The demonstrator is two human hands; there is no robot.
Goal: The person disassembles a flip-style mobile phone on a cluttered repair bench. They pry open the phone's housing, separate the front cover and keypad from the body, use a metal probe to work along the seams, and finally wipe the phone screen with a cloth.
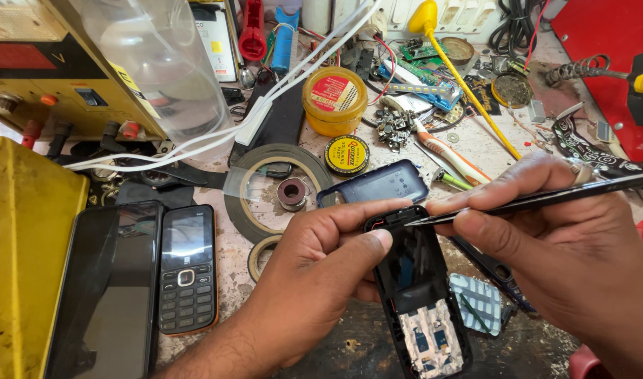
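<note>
The left hand [314, 274] clamps its fingers on the sides of an opened phone frame [420, 295] just above the table [476, 140], while the right hand [567, 245] pinches a thin black tool [539, 200] at its top edge. The frame looks light, stiff and fragile, best gripped by its side rails.

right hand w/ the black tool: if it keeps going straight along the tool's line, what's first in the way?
Probably the left hand: the black tool in the right hand points left, tip at the opened phone's top edge, with the left thumb just beyond. Depth unclear.
</note>
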